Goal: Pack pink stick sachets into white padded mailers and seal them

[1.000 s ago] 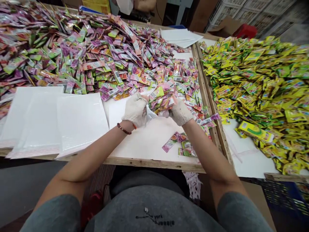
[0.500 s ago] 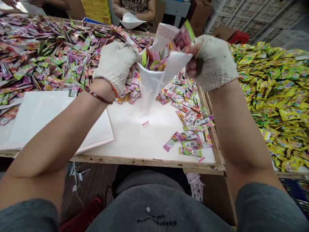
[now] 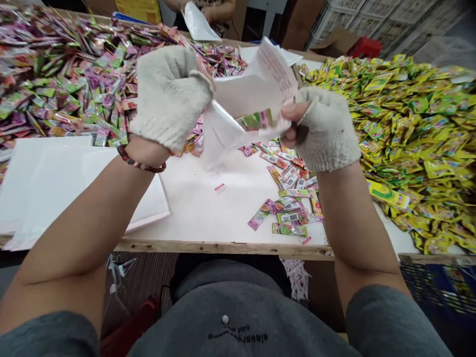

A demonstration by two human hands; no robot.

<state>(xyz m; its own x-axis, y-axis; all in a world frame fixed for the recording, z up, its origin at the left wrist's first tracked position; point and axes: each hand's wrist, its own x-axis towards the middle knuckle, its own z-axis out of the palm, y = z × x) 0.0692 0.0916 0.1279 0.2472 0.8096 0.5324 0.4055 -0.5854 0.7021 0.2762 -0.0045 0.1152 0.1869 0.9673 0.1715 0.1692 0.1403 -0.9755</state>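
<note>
Between my two gloved hands a white plastic mailing bag (image 3: 234, 96) is stretched above the table, its mouth facing up. My left hand (image 3: 171, 94), in a fingerless knit glove, is closed on the bag's left edge. Gripping the right edge, near the striped flap, is my right hand (image 3: 322, 129), gloved the same way. A green and pink sachet (image 3: 256, 119) shows inside the bag's opening; the bag's lower part is blurred. Under and to the right of the bag, several loose stick sachets (image 3: 292, 215) lie on the white tabletop (image 3: 208, 213).
A large heap of pink and green sachets (image 3: 74, 84) covers the left and back. Yellow sachets (image 3: 420, 148) are piled on the right. Flat white bags (image 3: 48, 183) are stacked at left. A wooden rim (image 3: 223, 247) edges the table. Across it, another person's hand (image 3: 223, 11) holds a white bag.
The bag has tilted and been spread wider between my hands. Sachets that stuck out at its mouth have dropped inside, and my right hand no longer holds a sachet up at the rim.
</note>
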